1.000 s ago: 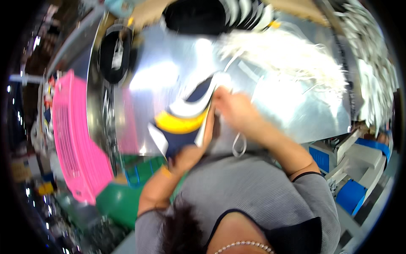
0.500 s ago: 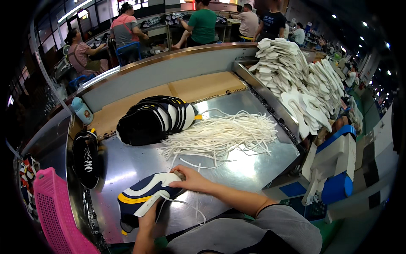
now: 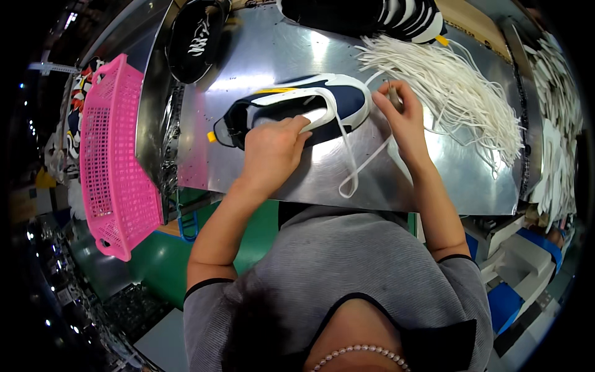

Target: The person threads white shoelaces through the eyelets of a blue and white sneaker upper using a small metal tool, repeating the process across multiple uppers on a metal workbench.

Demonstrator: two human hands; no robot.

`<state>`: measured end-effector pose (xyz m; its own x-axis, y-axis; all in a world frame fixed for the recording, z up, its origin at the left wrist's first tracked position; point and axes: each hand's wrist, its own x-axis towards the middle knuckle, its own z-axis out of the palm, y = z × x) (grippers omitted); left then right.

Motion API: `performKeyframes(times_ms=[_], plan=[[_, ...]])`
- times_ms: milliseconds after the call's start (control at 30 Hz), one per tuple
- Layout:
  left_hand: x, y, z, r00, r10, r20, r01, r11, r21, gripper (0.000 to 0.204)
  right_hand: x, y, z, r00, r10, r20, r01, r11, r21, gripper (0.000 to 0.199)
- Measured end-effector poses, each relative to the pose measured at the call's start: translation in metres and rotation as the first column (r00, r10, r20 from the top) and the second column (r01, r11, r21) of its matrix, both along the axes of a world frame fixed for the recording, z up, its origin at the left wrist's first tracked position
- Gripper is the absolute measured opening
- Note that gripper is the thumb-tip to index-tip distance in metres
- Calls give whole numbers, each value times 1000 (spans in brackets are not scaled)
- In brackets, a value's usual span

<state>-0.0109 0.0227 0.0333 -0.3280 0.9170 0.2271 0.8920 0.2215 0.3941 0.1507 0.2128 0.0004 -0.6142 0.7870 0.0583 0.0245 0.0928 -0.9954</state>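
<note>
A navy, white and yellow shoe upper [image 3: 355, 99] lies on its side on the metal tabletop, its opening facing me. My left hand [image 3: 276, 149] is closed on the edge of that opening, fingers partly inside and the thumb on the white lining. Past the toe end, my right hand [image 3: 406, 118] is closed round a short brown-handled tool [image 3: 395, 98], like an awl or hook; its tip is hard to make out. A white lace [image 3: 353, 170] runs from the upper, loops down over the table and rises toward my right hand.
A heap of white laces [image 3: 458, 93] lies right of my hands. Stacked uppers [image 3: 409, 22] stand behind it. A black laced shoe [image 3: 197, 43] sits at the far left, with a pink basket [image 3: 114, 149] beside the table. White pieces [image 3: 551, 149] are piled beyond the right edge.
My view has tipped downward. The upper has turned so its opening now faces me. My left hand has moved to that opening; my right hand has drawn off past the toe with the tool.
</note>
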Motion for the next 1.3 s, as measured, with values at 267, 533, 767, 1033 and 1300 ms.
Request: performKeyframes(times_ms=[267, 533, 767, 1033, 1300], plan=[[20, 7, 19, 999, 17, -46, -6, 976, 219, 17, -3, -27, 13, 919, 392, 41, -350, 860, -371, 32], [-17, 0, 55, 968, 244, 59, -251, 920, 301, 18, 71, -43, 10, 766, 587, 263, -637, 746, 192, 18], [-22, 20, 67, 956, 193, 221, -243, 942, 231, 19, 185, -62, 17, 755, 477, 451, -515, 856, -44, 11], [10, 3, 0, 985, 1, 173, 45, 964, -261, 27, 38, -36, 31, 950, 312, -23, -309, 925, -223, 22], [20, 18, 20, 986, -40, 161, 69, 981, -180, 26, -18, -18, 2, 940, 322, 109, -320, 947, -36, 20]])
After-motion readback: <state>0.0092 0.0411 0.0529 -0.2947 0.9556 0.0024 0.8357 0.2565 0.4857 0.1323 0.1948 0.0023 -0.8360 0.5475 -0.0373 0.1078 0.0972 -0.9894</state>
